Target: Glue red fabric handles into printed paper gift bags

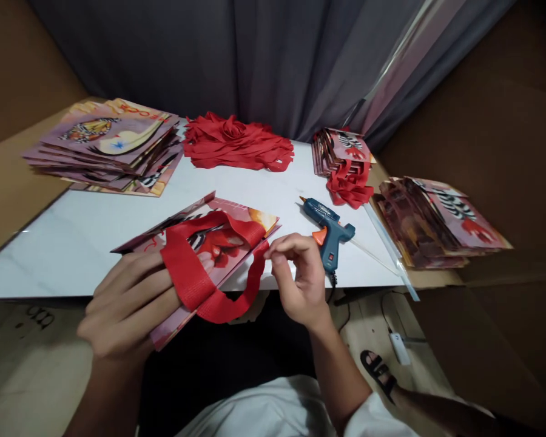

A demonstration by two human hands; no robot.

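Observation:
A printed gift bag point(255, 213) with pink, yellow and floral art lies tilted at the table's front edge. My left hand point(130, 297) grips its near left side, fingers laid over the bag and passing under a red fabric strap point(186, 267). That strap arches across the upper face. A second red strap loop point(230, 308) hangs below the bag's near edge. With thumb and index finger closed, my right hand point(300, 276) pinches this loop's end against the bag's right edge. Right of that hand, a blue glue gun point(330, 227) with an orange trigger lies on the table.
Flat printed bags point(113, 142) are stacked at the left. Behind the work lies a heap of red straps point(236, 142). At the right are bags with red handles point(346, 152) and another bag stack point(455, 218). A cord drops from the glue gun; a sandaled foot point(380, 373) shows below.

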